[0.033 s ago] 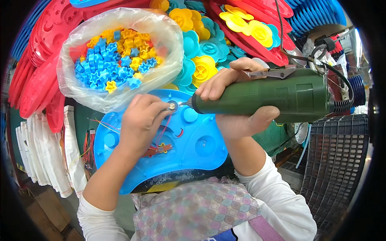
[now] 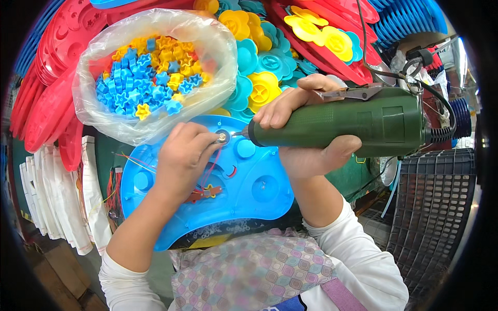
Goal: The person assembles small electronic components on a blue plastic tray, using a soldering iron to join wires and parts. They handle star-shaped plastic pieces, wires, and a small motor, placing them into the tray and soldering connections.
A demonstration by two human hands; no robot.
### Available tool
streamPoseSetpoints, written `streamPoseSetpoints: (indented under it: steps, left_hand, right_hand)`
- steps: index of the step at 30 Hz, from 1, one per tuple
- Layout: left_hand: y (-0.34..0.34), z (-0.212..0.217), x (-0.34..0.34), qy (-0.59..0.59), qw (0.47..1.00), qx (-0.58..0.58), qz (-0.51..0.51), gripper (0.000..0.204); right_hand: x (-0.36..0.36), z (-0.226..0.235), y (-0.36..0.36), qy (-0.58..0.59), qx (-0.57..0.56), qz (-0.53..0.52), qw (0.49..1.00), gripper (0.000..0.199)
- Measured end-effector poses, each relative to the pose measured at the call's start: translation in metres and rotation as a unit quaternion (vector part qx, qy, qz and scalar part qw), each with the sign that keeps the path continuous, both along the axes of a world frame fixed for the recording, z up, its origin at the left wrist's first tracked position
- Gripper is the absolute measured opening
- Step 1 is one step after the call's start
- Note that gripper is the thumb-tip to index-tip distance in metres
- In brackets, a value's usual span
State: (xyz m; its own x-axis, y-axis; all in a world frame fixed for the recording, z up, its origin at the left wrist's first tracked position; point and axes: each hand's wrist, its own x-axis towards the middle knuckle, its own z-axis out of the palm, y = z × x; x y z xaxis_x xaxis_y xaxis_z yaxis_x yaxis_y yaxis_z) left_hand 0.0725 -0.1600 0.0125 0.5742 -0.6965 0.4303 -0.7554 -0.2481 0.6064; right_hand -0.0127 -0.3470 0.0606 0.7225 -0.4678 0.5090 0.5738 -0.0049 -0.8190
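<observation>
Hardly anything has moved since the earlier frame: both hands and the green power tool (image 2: pixel 337 122) keep their places over the blue panel (image 2: pixel 233 202). Below the panel, the patterned apron (image 2: pixel 249 264) carries a blue patch (image 2: pixel 290 305) with pale marks, too cut off to read. Left hand (image 2: pixel 179 160), its forearm crossing the panel's left part: thumb and forefinger pinch the edge of a small round metal part (image 2: pixel 222 137) above the panel's upper middle; red wires (image 2: pixel 211 168) hang below. Right hand (image 2: pixel 311 160), at the panel's right edge: fingers over and thumb under the tool, gripping it level, bit toward the round part; whether they touch cannot be told. Green counter (image 2: pixel 337 176) shows right of the panel. Beyond the panel stand a clear bag (image 2: pixel 218 57) of star-shaped pieces (image 2: pixel 132 85) and flower-shaped pieces (image 2: pixel 264 90); farther right, a black crate (image 2: pixel 433 202).
</observation>
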Motion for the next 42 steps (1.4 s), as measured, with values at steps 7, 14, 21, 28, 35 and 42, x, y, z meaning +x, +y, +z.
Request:
streamPoseSetpoints:
  steps: [7,14,21,28,35,42]
  left_hand:
    - [0.001,-0.008,-0.001,-0.004,1.0,-0.02,0.005,0.018]
    - [0.0,-0.009,0.0,-0.009,1.0,-0.019,0.001,0.018]
    - [0.001,-0.011,0.0,0.004,1.0,-0.021,0.004,0.018]
    - [0.005,-0.002,-0.002,0.025,0.999,-0.022,0.006,0.017]
    - [0.015,0.004,0.001,0.009,1.0,-0.006,0.01,0.018]
    - [0.017,0.004,0.008,-0.157,0.987,0.008,-0.026,0.025]
  right_hand:
    - [0.005,-0.01,-0.005,0.003,0.001,0.014,1.0,0.101]
    - [0.011,-0.009,-0.006,0.028,0.008,0.044,0.999,0.093]
    - [0.023,0.001,-0.012,0.074,-0.047,0.186,0.979,0.1]
    - [0.021,0.01,0.002,-0.051,0.069,0.227,0.97,0.099]
    - [0.028,0.004,0.009,-0.104,0.075,0.236,0.963,0.105]
    - [0.029,-0.002,0.008,-0.103,0.039,0.209,0.972,0.111]
